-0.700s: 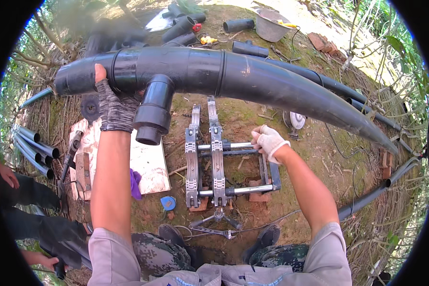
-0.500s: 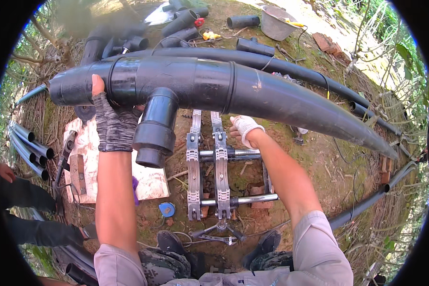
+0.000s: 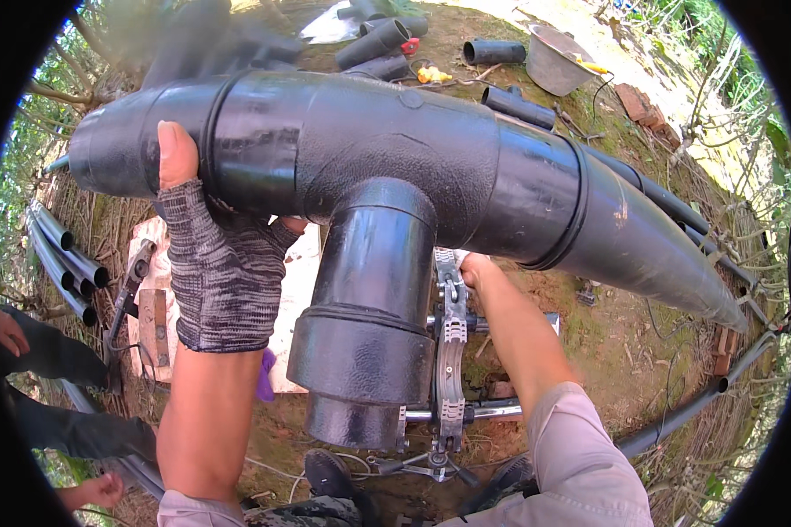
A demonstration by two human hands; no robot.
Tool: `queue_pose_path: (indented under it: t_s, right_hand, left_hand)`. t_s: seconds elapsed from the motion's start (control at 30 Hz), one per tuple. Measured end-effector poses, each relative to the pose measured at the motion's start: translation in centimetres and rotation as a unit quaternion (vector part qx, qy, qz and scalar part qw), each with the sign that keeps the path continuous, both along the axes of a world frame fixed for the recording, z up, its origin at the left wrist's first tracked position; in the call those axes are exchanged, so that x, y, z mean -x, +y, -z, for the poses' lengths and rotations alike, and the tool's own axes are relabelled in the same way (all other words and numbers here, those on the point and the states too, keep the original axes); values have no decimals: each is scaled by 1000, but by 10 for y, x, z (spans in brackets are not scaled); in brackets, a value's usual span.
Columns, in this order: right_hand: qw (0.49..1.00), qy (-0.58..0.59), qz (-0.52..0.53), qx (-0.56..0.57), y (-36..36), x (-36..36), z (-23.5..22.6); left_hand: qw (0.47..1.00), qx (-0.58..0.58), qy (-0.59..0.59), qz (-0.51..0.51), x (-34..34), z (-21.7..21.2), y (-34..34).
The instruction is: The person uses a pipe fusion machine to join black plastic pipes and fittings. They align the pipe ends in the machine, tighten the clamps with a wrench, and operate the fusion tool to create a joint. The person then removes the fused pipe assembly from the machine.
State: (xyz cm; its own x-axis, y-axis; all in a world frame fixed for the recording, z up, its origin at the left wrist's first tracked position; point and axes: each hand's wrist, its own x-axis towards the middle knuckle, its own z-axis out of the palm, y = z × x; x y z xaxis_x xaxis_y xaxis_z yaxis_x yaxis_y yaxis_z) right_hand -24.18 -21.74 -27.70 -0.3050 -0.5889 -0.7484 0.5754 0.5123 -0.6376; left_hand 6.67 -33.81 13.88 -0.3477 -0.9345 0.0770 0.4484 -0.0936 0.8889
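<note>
A large black plastic pipe (image 3: 642, 224) with a tee fitting (image 3: 395, 140) joined to it spans the view, raised close in front of me. The tee's stepped branch (image 3: 365, 351) points down toward me. My left hand (image 3: 224, 272), in a grey knitted fingerless glove, grips the pipe from below near its left end, thumb up its near side. My right hand (image 3: 473, 266) is mostly hidden behind the pipe, beside the metal pipe clamp frame (image 3: 451, 378); its fingers do not show. The branch covers part of this frame and its shiny rods.
Grey pipes (image 3: 61, 255) lie at the left near another person's dark trouser legs (image 3: 70, 360); that person's hand shows lower down. A pale board (image 3: 299, 281) lies under my left arm. Black fittings (image 3: 518, 105), a grey bucket (image 3: 558, 61) and bricks (image 3: 646, 114) are farther off.
The pipe and tee have come up closer to me, with the branch shifting right over the clamp frame. My right hand has gone behind the pipe. Another person's hand has appeared at lower left.
</note>
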Motion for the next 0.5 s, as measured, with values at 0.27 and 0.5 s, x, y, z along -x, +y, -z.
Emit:
queue_pose_path:
  t_s: [0.27, 0.5]
  right_hand:
    - [972, 84, 26, 220, -38, 12, -122]
    - [718, 556, -154, 390, 32, -68, -264]
  left_hand:
    - [999, 30, -15, 6, 17, -23, -30]
    - [999, 9, 45, 10, 42, -45, -60]
